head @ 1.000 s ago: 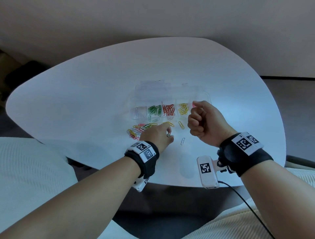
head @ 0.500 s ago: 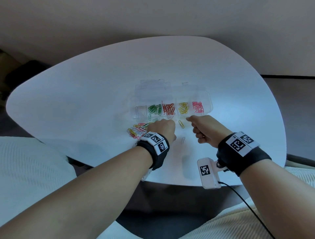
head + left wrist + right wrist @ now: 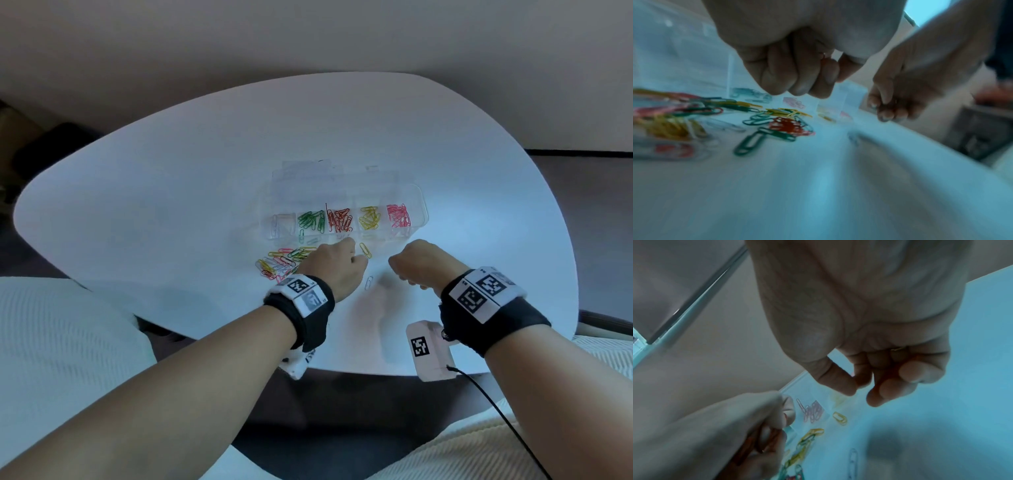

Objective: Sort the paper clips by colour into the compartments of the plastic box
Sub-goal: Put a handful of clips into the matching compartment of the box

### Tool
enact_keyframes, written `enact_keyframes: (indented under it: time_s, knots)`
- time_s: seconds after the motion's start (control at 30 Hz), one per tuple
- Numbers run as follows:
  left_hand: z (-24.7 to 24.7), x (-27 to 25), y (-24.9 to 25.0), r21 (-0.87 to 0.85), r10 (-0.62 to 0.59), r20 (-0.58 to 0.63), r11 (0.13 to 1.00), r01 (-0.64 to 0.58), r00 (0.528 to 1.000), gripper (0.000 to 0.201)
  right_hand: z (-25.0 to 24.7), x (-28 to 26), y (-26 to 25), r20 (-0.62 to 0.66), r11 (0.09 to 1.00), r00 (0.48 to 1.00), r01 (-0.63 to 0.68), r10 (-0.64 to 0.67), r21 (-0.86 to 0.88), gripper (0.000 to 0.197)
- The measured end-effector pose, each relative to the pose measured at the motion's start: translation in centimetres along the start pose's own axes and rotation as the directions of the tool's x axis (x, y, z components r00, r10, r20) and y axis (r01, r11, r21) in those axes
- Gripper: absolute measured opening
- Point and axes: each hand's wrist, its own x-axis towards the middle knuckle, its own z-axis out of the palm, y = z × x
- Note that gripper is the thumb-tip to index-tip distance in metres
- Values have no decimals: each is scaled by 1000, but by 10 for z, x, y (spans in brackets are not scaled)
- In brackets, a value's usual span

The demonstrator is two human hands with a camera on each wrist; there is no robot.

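The clear plastic box (image 3: 419, 205) lies open on the white table, with green (image 3: 311, 221), red (image 3: 339, 219), yellow (image 3: 370, 217) and pink (image 3: 398, 216) clips sorted in separate compartments. A mixed loose pile (image 3: 279, 263) lies in front of its left end. My left hand (image 3: 356, 263) hovers just in front of the box, fingers curled round red clips (image 3: 768, 437). My right hand (image 3: 397, 270) is beside it, fingers curled, with a yellowish clip end (image 3: 898, 348) showing in the fold. A yellow clip (image 3: 365, 250) and a white clip (image 3: 369, 282) lie between the hands.
The box's leftmost compartment (image 3: 284, 224) holds a few pale clips. The table's near edge (image 3: 359, 371) runs just behind my wrists. A pale cushion (image 3: 51, 342) sits at the lower left, below the table.
My right hand came back from over the pink compartment down to the table in front of the box. My left hand moved forward from the loose pile towards the box.
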Motion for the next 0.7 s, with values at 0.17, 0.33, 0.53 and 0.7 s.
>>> enact_keyframes:
  time_s: [0.17, 0.33, 0.53, 0.7]
  knots:
    - [-17, 2, 2, -695, -185, 15, 705, 143, 983, 14, -2, 2, -7, -15, 896, 997, 75, -76, 437, 21]
    - [-43, 9, 13, -846, -324, 112, 465, 261, 939, 28, -3, -4, -10, -7, 763, 989, 119, -148, 635, 39]
    - [-60, 21, 9, -746, -429, 27, 592, 304, 903, 23, -2, -6, -21, -50, 511, 975, 156, -215, 845, 26]
    - [-65, 20, 8, -734, -440, 75, 583, 348, 895, 15, 0, -3, -38, -113, 384, 967, 197, -229, 902, 15]
